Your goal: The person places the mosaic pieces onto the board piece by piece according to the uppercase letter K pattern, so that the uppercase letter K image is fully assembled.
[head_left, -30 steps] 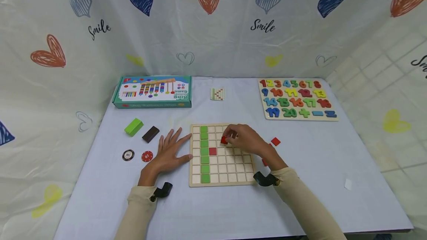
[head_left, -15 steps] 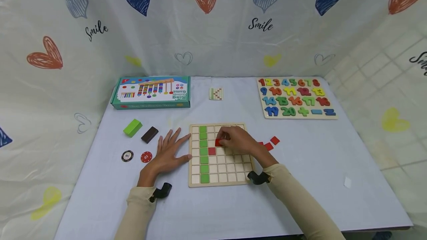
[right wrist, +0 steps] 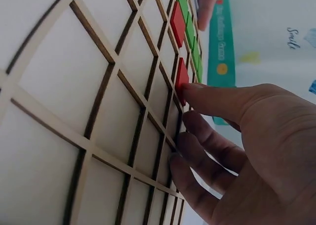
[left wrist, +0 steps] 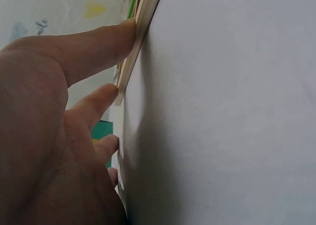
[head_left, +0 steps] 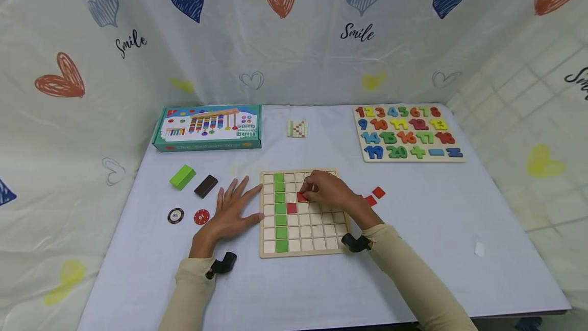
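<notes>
A wooden grid board (head_left: 312, 255) lies flat on the table with a column of green tiles (head_left: 282, 220) down its left part. One red tile (head_left: 291, 208) sits in a cell beside that column. My right hand (head_left: 328, 190) pinches a second red tile (head_left: 301, 197) at a cell one row up and one column right of the first. In the right wrist view, the thumb (right wrist: 197, 91) presses on this tile, its other fingers curled over the grid. With fingers spread, my left hand (head_left: 231, 213) rests at the board's left edge, thumb and index fingertips touching the rim.
Loose red tiles (head_left: 378, 192) lie right of the board, partly behind the right wrist. Left are a green block (head_left: 182, 176), dark block (head_left: 206, 186) and two round chips. Behind stand a game box (head_left: 206, 127), small pattern card (head_left: 297, 129) and number puzzle (head_left: 409, 134).
My right hand has moved left and slightly down with the red tile, bringing it from above the grid to a cell. My left hand has kept its place at the board's edge.
</notes>
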`<move>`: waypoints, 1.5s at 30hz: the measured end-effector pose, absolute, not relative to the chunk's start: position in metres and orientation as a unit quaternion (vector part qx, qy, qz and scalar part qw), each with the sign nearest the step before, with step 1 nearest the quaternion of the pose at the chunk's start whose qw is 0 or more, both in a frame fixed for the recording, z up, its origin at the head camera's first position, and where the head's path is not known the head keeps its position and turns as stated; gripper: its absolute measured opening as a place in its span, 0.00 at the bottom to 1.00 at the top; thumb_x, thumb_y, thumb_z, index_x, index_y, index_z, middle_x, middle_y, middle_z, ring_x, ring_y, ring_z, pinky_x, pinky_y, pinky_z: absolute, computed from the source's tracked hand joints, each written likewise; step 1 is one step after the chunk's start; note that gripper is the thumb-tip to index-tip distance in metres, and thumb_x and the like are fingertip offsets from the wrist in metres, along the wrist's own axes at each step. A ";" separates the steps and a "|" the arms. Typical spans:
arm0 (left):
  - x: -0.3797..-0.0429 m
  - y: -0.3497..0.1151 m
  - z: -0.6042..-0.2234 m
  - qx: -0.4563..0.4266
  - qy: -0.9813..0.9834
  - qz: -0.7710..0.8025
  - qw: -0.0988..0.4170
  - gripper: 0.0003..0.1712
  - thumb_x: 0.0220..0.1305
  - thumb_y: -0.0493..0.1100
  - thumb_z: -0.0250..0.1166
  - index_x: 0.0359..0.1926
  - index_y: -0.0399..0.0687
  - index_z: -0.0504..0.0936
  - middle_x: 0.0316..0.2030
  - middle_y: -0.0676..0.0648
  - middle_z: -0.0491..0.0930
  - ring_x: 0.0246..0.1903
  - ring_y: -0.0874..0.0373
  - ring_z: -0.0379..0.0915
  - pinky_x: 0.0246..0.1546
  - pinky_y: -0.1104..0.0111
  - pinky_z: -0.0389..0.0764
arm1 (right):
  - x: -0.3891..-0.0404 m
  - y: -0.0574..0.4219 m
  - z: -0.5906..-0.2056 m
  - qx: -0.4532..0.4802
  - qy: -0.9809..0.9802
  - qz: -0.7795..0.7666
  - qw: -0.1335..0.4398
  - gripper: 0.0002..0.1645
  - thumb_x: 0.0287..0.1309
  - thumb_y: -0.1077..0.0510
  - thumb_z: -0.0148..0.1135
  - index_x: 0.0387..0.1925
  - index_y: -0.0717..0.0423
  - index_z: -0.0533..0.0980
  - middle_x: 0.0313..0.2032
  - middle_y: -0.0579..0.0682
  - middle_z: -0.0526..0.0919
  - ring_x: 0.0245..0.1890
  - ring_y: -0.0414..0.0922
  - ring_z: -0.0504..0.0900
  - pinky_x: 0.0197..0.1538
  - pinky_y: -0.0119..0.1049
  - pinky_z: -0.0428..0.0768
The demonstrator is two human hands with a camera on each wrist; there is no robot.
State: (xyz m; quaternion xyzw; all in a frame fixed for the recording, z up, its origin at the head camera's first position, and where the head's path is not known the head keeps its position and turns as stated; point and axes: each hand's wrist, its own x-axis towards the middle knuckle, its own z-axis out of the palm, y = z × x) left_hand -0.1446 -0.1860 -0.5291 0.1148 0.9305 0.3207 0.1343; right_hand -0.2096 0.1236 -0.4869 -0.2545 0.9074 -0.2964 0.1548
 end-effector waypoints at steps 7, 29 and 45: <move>-0.145 -0.187 -0.528 0.118 0.931 0.321 0.129 0.46 0.70 0.58 0.68 0.84 0.61 0.60 0.86 0.42 0.39 0.84 0.37 0.23 0.78 0.37 0.19 | -0.208 0.121 -0.489 -0.250 0.916 -0.281 0.138 0.03 0.69 0.57 0.71 0.42 0.48 0.88 0.39 0.41 0.86 0.41 0.40 0.80 0.45 0.40 0.82; -0.146 -0.186 -0.528 0.117 0.930 0.322 0.134 0.46 0.69 0.58 0.69 0.84 0.61 0.61 0.86 0.43 0.39 0.84 0.38 0.22 0.78 0.37 0.19 | -0.200 0.219 -0.454 -0.082 0.971 -0.204 0.095 0.21 0.70 0.51 0.69 0.58 0.58 0.81 0.51 0.61 0.86 0.49 0.57 0.84 0.45 0.53 0.86; -0.145 -0.186 -0.532 0.123 0.929 0.329 0.119 0.47 0.68 0.59 0.69 0.83 0.59 0.62 0.86 0.41 0.41 0.84 0.36 0.24 0.77 0.35 0.21 | -0.195 0.285 -0.467 -0.019 0.963 -0.208 0.172 0.25 0.65 0.45 0.72 0.49 0.63 0.80 0.41 0.58 0.84 0.43 0.55 0.79 0.41 0.48 0.82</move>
